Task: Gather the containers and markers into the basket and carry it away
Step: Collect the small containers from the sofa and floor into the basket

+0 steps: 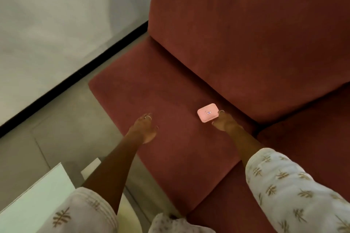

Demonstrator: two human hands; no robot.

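Down at the lower left a white worktop (pixel 36 195) is poking into view, with the grey floor (pixel 56 130) and a black skirting line beyond it; nothing task-related is sitting on the part that shows.

The left hand (pixel 144 128) is hanging over the sofa seat (pixel 144 89) near its front left corner, fingers loosely curled with a ring showing, holding nothing and touching nothing that can be made out.

Further right, toward the back edge of the same seat cushion just short of the backrest crease, the pink container (pixel 207 112) is lying flat on the red upholstery. The right hand (pixel 225 121) is reaching to it, fingertips at its right-hand short end and thumb coming in under the near corner; whether it is gripping already or only touching cannot be told from here.

The container is looking like a small hard plastic case with rounded corners, probably light and stiff, smooth enough to slip from a lazy pinch. Sitting on soft plush, it is likely to sink a little when pressed, so pinching across the narrow width at one end seems the sensible hold.

A tiny mark is sitting in the middle of the lid, bluish and reddish, too small to read. No basket or markers are showing.
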